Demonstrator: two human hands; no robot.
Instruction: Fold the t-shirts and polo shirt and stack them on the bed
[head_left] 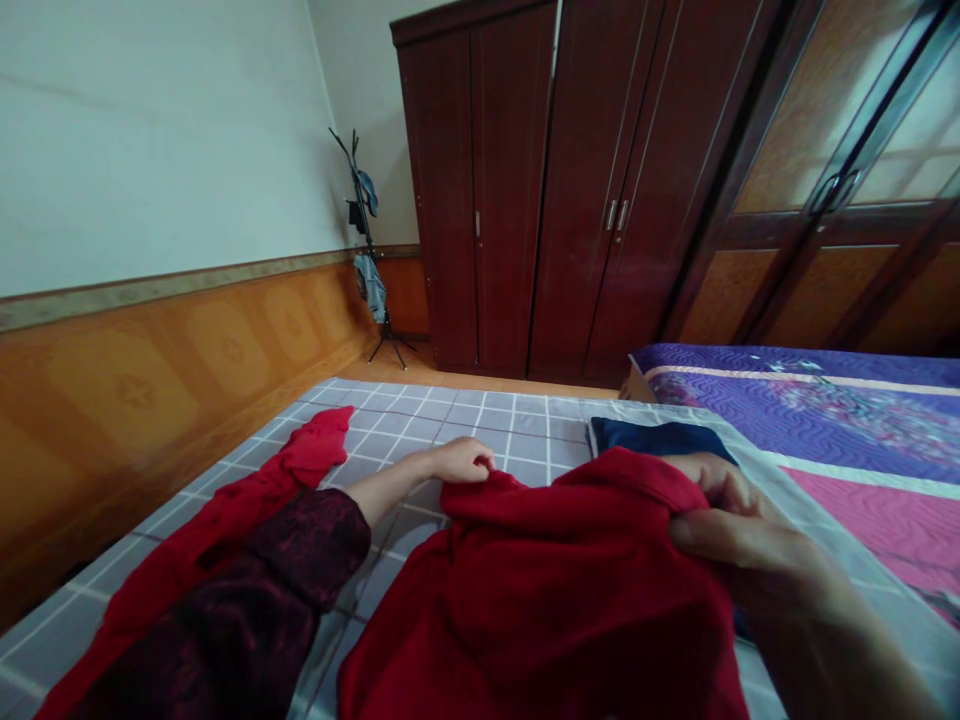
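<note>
A red garment [570,580] is stretched between my two hands above the bed, its lower part hanging toward me. My left hand [461,460] is closed on its far left edge, fingers pinched in the cloth. On the other side my right hand [739,515] grips the upper right edge, with the thumb pressed on top of the fabric. What kind of garment it is, I cannot tell. Another red piece of clothing [300,450] lies lengthwise on the left of the bed, partly behind my left sleeve. Dark blue folded cloth [664,437] lies just beyond my right hand.
Beneath everything is a grey checked bed sheet [420,410]. A purple and pink quilt [825,400] covers the surface at right. A dark red wardrobe [517,200] stands at the back, with a coat rack [367,230] in the corner. Wood panelling [187,370] runs along the left wall.
</note>
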